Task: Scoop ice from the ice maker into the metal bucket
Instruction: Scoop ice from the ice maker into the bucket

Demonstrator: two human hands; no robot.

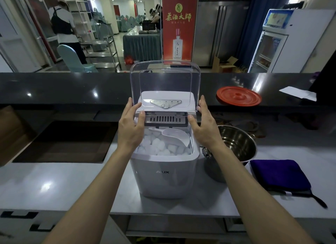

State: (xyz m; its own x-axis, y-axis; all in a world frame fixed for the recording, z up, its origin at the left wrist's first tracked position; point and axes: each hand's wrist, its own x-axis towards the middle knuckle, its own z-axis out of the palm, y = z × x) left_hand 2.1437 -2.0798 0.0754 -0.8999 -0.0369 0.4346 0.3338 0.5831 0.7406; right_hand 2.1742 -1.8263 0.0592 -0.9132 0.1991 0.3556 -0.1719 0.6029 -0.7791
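Far left of the room there's a person with a black backpack (62, 24) standing by a steel trolley (107, 49), with a pale blue covered chair (72, 59) in front of them. Closer in, a glossy black ledge (63, 87) runs the full width. Below it is the white countertop (54, 185), which has a dark recessed panel (69, 142) set into its left side.

Dead centre on the countertop is the white ice maker (163, 176). Its clear lid (164, 76) is tipped up, and a red banner (179, 24) shows behind it. The bin is full of ice (158, 147), and a white scoop (174, 136) lies on top toward the right.

Just right of the machine, touching or nearly so, is the metal bucket (238, 144). I can't see any ice in it. A round red lid (239, 96) rests on the ledge behind it. A folded purple cloth (280, 174) lies on the countertop further right, with a glass-door fridge (272, 49) in the back corner.

The left hand (131, 127) is wide open, fingers straight up along the lid's left edge and thumb at its lower rim. The right hand (204, 127) mirrors that on the lid's right edge, fingers also straight. Neither one is touching the scoop.
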